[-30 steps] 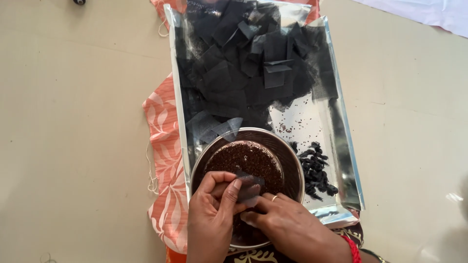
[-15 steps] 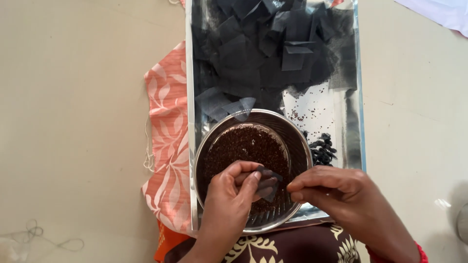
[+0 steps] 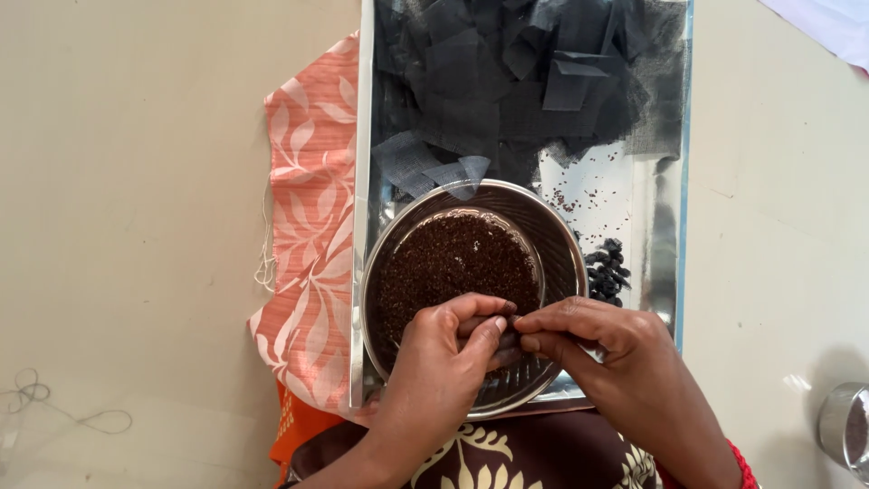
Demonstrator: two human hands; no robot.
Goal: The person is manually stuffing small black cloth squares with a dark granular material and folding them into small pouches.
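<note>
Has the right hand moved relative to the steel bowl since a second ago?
Yes. The right hand has shifted toward the bowl's right rim, fingertips now meeting the left hand over the small dark piece.

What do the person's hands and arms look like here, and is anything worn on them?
Both hands are bare, with no gloves or sleeves showing. The left hand has short, pale nails and no visible jewellery. The right hand has a red bangle at the wrist.

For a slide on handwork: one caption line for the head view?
Left hand and right hand pinch a small dark mesh piece over a steel bowl of brown granules.
</note>
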